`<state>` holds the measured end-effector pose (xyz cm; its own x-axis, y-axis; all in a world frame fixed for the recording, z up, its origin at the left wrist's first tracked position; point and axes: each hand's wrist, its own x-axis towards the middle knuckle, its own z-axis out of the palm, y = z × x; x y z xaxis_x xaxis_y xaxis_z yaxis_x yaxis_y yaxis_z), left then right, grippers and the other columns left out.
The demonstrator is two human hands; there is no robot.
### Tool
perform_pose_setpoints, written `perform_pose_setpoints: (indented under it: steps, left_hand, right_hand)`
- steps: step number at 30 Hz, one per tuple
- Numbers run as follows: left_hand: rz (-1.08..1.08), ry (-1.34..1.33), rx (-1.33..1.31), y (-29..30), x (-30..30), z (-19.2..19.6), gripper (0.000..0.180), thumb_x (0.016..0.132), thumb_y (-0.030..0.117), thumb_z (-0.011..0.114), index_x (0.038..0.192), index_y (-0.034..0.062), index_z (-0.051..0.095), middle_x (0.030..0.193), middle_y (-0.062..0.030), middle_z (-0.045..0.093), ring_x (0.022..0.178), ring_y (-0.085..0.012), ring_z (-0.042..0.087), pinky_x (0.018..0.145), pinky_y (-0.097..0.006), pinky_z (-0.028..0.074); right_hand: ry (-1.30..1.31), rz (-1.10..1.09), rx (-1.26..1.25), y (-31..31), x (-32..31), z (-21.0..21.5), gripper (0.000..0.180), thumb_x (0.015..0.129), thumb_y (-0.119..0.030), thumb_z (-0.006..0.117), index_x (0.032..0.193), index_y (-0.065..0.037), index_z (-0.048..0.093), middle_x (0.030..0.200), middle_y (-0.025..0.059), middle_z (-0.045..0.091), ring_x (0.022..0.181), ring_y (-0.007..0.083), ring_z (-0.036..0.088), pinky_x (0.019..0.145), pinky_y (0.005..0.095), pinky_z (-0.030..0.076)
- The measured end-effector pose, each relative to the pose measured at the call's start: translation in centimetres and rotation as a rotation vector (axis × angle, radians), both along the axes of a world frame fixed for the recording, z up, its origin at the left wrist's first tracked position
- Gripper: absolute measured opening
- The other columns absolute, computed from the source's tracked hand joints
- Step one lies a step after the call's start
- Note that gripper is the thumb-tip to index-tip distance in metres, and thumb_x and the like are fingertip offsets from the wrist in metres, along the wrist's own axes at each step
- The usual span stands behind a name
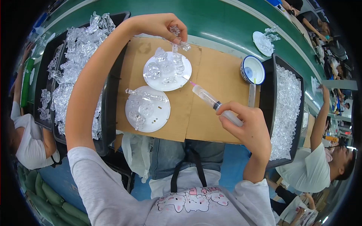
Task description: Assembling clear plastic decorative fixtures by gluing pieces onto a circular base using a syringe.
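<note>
Slanting forward-left from my right fingers [230, 108], the gripped syringe [205, 96] points to far disc [176, 86]; left fingers [182, 31], nearer it, pinch clear piece [184, 46].

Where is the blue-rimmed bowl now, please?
In the head view, the bowl is at the far right corner of the cardboard, near a black bin.

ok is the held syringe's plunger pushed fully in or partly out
Partly out: the black stopper sits midway along the syringe, well short of the pink hub; the right hand holds it.

Glossy green table [215, 20], blue floor [69, 182]
</note>
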<state>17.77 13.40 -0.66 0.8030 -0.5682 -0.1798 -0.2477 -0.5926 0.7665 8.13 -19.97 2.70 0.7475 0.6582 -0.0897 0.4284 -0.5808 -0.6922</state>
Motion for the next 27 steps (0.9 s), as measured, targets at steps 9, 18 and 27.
perform_pose_setpoints:
  steps: [9, 18, 27]
  left_hand:
    - [-0.014, 0.014, -0.02, -0.2, -0.1, 0.0, 0.018, 0.083, 0.013, 0.07, 0.098, 0.0034, 0.068, 0.083, -0.0003, 0.066, 0.076, -0.0076, 0.058, 0.072, -0.024, 0.045]
    - [-0.007, 0.05, 0.037, -0.6, -0.2, 0.5, 0.015, 0.083, 0.009, 0.068, 0.096, 0.001, 0.068, 0.089, -0.0042, 0.067, 0.082, -0.0104, 0.061, 0.077, -0.025, 0.049]
    - [-0.031, 0.049, 0.043, -0.9, -0.6, 0.8, 0.016, 0.082, 0.007, 0.068, 0.097, 0.0006, 0.068, 0.09, -0.0041, 0.067, 0.083, -0.011, 0.061, 0.078, -0.026, 0.048]
  right_hand:
    - [0.009, 0.01, -0.003, -0.1, 0.1, -0.3, 0.01, 0.079, -0.01, 0.066, 0.088, -0.007, 0.066, 0.064, 0.0056, 0.061, 0.052, 0.0112, 0.055, 0.05, 0.0233, 0.04]
    - [0.026, 0.007, -0.045, -0.2, 0.1, -0.3, 0.01, 0.079, -0.01, 0.066, 0.088, -0.007, 0.065, 0.065, 0.0058, 0.062, 0.052, 0.0123, 0.057, 0.051, 0.0234, 0.041]
    - [0.031, 0.02, -0.074, -0.2, 0.1, -0.2, 0.01, 0.079, -0.01, 0.066, 0.088, -0.007, 0.065, 0.07, 0.0063, 0.064, 0.057, 0.0159, 0.06, 0.055, 0.0246, 0.045]
